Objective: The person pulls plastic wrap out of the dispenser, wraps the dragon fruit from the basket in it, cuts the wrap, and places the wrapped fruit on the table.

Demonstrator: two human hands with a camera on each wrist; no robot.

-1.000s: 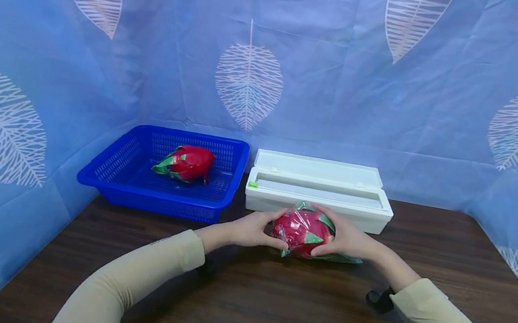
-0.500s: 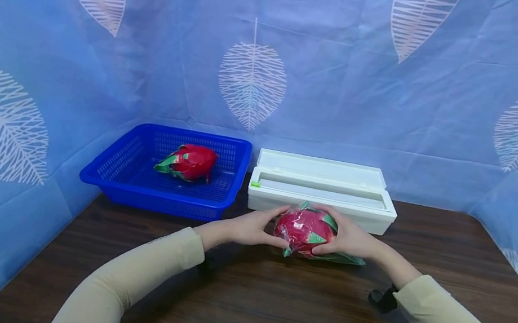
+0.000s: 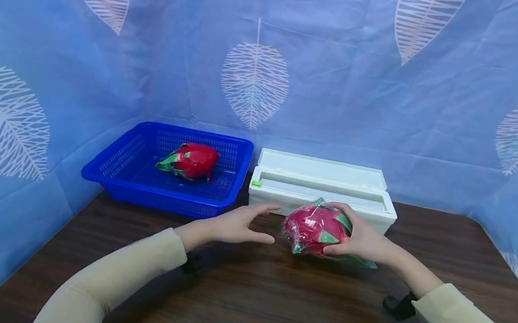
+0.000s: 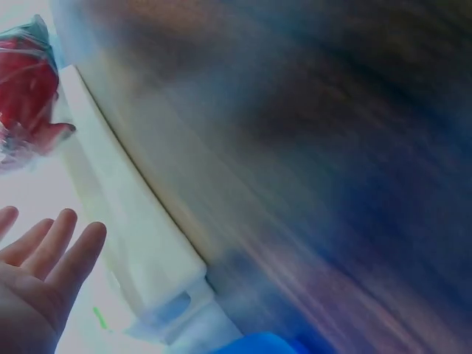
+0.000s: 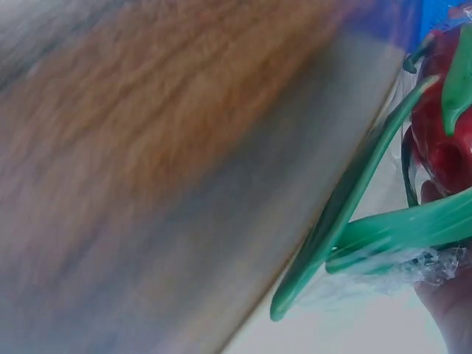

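Note:
A red dragon fruit (image 3: pixel 313 229) with green scales, covered in clear plastic film, is in front of the white box. My right hand (image 3: pixel 365 239) grips its right side, thumb at the front and fingers over the back. Green leaf tips (image 5: pixel 398 228) and crumpled film (image 5: pixel 413 262) show close up in the right wrist view. Left of the fruit my left hand (image 3: pixel 238 224) is apart from it, thumb and fingers spread with nothing between them. In the left wrist view the left hand's fingers (image 4: pixel 55 247) are extended, and the wrapped fruit (image 4: pixel 26 92) is beyond them.
The white box (image 3: pixel 322 195), lid raised, stands at the back of the dark wooden table (image 3: pixel 275 313); a small green piece (image 3: pixel 256 183) sits on its left end. A blue basket (image 3: pixel 155 198) at left holds another dragon fruit (image 3: pixel 193 161). A blue leaf-patterned cloth (image 3: pixel 314 79) hangs behind.
My left hand has let go of the wrapped dragon fruit and moved left. The right hand has shifted slightly right with the fruit. The view has also shifted a little.

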